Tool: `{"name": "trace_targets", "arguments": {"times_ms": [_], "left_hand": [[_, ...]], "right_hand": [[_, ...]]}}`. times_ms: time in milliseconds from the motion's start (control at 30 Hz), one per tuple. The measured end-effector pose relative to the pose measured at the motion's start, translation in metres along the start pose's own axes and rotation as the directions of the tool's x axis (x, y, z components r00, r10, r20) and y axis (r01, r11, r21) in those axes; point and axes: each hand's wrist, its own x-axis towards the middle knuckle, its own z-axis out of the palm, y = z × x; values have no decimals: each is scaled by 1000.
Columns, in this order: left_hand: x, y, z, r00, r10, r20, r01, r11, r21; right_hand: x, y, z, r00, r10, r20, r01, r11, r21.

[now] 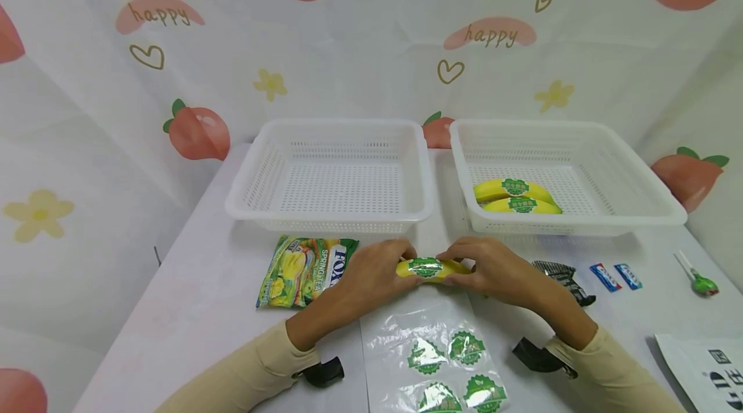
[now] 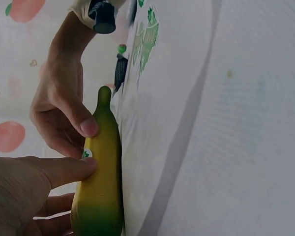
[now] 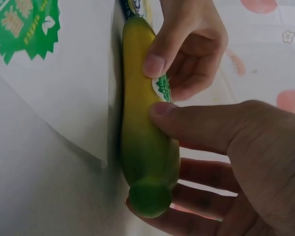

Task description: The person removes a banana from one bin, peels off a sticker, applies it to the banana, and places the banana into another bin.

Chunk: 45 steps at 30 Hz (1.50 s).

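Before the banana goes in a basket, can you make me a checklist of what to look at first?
1. Banana held at both ends: ok. The left hand and right hand both grip it on the table.
2. Green sticker on the banana: ok, it shows on top between the thumbs.
3. Sticker edges pressed flat: cannot tell, the fingers hide part of it.
4. Room in the right basket: ok, only two stickered bananas lie in it.
5. Left basket: ok, nothing shows inside.
6. Sticker sheet has more stickers: ok, four remain.
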Motion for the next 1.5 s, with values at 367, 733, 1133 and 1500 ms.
{"name": "trace_targets", "arguments": {"times_ms": [367,733,1133,1500], "left_hand": [[1,1,-1,1000,25,15,-25,1000,2],[4,1,-1,999,7,41,-6,1000,-27],[33,29,-8,946,299,-123,-322,902,-287],[84,56,9,1000,10,15,-3,908,-420]], "right_hand": [[-1,0,-15,978,147,146,-152,988,22],[-14,7,-9,987,161,22,-163,984,71],[-21,10,-2,981,195,-13,-191,969,157],[-24,8,1,972,236,16,-235,957,171]]}}
